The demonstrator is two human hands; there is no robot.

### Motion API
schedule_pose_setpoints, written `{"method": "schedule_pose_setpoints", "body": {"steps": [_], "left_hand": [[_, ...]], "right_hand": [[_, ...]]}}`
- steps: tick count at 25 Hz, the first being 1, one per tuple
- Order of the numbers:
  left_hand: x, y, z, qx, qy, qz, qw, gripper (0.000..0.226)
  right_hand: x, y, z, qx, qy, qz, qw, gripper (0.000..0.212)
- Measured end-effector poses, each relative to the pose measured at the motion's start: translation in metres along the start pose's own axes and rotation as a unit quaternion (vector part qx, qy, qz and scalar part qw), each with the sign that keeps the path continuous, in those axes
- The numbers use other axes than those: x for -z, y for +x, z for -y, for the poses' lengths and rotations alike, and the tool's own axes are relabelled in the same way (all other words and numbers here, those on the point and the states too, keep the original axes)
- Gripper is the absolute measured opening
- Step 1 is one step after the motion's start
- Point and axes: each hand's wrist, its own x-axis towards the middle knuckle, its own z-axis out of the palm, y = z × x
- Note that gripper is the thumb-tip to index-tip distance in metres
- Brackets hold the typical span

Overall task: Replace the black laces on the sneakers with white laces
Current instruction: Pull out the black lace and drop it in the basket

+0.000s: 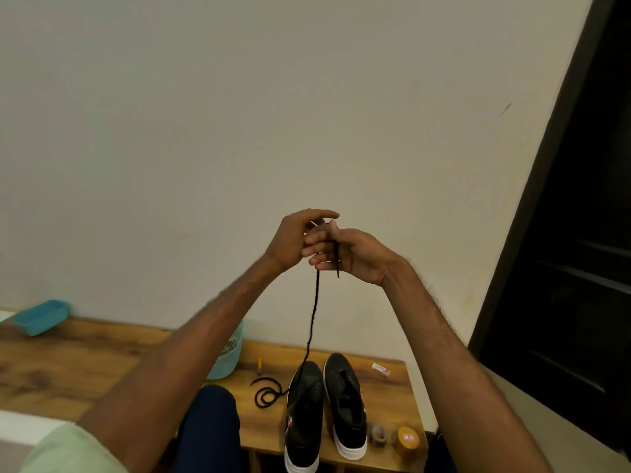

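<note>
Both hands are raised well above the sneakers (345,404), in front of the pale wall. The left hand (293,238) pinches the black lace (316,302) between thumb and fingertips. The right hand (351,254), touching the left, has its grip curled round the same lace, with a short end hanging below its palm. From the hands the lace drops straight down towards the sneakers, crosses the toe of the left shoe, and ends in a loose coil lying just left of the pair.

The sneakers, black with white soles, stand side by side on the wooden surface (102,353), toes pointing away from the person. Left of the sneakers lie a small yellow stick (260,365) and, beyond it, a teal basket (227,356) half hidden by the left forearm. Far left of them is a blue tray (41,317). Right of the sneakers lies a small white box (380,368). Beside their heels sit a roll of tape (379,435) and a yellow round tin (407,440).
</note>
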Motion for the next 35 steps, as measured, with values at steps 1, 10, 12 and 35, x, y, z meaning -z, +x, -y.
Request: {"method": "schedule_pose_setpoints", "body": {"steps": [1, 10, 12, 35], "left_hand": [[0.0, 0.0, -0.006, 0.031, -0.075, 0.0, 0.997, 0.025], [-0.004, -0.01, -0.023, 0.107, -0.007, 0.076, 0.991, 0.027], [0.003, -0.008, -0.027, 0.091, 0.074, 0.088, 0.989, 0.026], [0.025, 0.055, -0.076, 0.108, -0.146, 0.052, 0.982, 0.024]], "right_hand": [[-0.003, 0.0, 0.003, 0.029, 0.022, 0.01, 0.999, 0.048], [0.0, 0.012, 0.037, 0.221, -0.125, -0.091, 0.963, 0.035], [0.007, 0.018, 0.037, 0.219, -0.294, -0.168, 0.915, 0.036], [-0.011, 0.005, 0.091, 0.191, 0.141, 0.012, 0.971, 0.055]]}}
